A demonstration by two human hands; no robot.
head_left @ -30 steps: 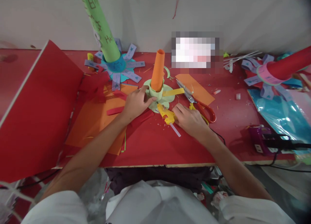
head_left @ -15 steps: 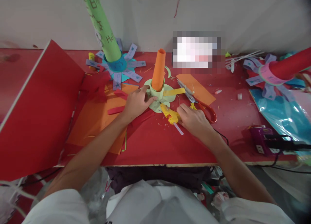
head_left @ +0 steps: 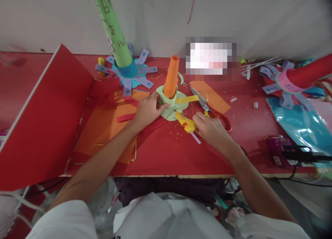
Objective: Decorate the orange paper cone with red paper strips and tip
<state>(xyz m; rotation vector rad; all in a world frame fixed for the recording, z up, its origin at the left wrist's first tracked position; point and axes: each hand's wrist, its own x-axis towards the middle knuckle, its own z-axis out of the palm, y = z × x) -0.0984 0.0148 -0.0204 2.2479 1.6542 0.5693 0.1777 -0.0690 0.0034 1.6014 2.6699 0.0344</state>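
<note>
A tapering orange paper tube (head_left: 171,78) stands upright in a pale green paper collar (head_left: 169,101). The collar sits on a pale green petal-shaped paper base (head_left: 183,107), and a yellow paper strip (head_left: 187,99) sticks out from it to the right. My left hand (head_left: 148,110) grips the collar from the left, thumb in front and fingers behind it. In my right hand (head_left: 211,128) is a yellow glue gun (head_left: 186,122), its nozzle pointing left over the front of the base. A clear glue stick trails from the gun's rear.
Red-handled scissors (head_left: 220,119) lie right of the tube by an orange paper sheet (head_left: 215,97). A green paper tube (head_left: 115,31) stands behind left, a red one (head_left: 311,71) right. Orange sheets (head_left: 103,128) and a tilted red board (head_left: 49,121) are left. A purple box (head_left: 278,150) sits right.
The glue gun has shifted slightly right, its nozzle a little farther from the collar. My left hand keeps its grip. The whole view has moved slightly.
</note>
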